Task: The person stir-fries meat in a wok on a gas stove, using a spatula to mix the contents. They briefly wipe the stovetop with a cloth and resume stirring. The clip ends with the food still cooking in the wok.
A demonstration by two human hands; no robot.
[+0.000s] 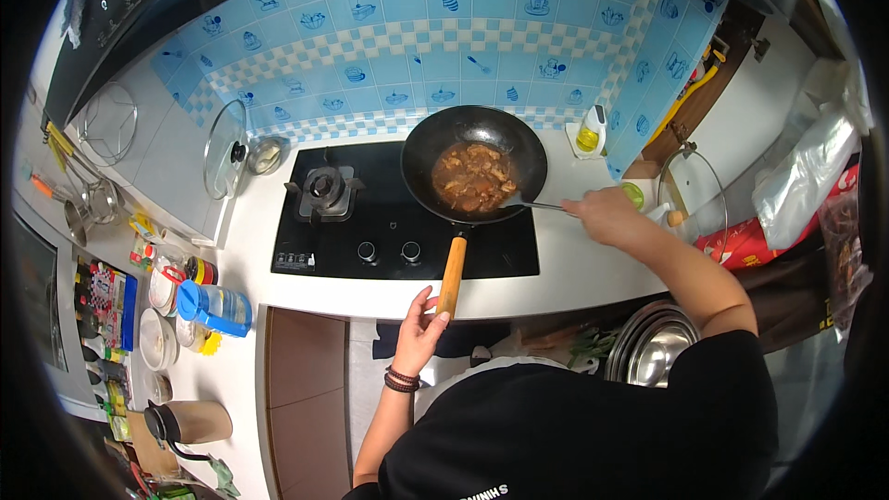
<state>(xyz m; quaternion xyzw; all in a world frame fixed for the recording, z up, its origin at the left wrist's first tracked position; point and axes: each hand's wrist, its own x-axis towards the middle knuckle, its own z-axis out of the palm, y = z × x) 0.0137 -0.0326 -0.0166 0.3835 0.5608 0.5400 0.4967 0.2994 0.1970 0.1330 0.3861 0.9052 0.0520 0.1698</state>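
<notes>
A black wok (474, 126) sits on the right side of the black gas hob (347, 243). Pieces of what looks like meat in brown sauce (475, 177) lie in it. My left hand (424, 330) is at the end of the wok's wooden handle (453, 271), thumb and fingers around its tip. In my right hand (608, 215) is the metal handle of a spatula (545, 205), whose blade dips into the sauce at the wok's right side.
An oil bottle (590, 132) stands behind right of the hob. A glass lid (226, 149) leans at the left wall. On the left counter are a blue-lidded pitcher (215, 308), a beige jug (201, 422) and bowls (158, 339). Metal bowls (660, 354) are at lower right.
</notes>
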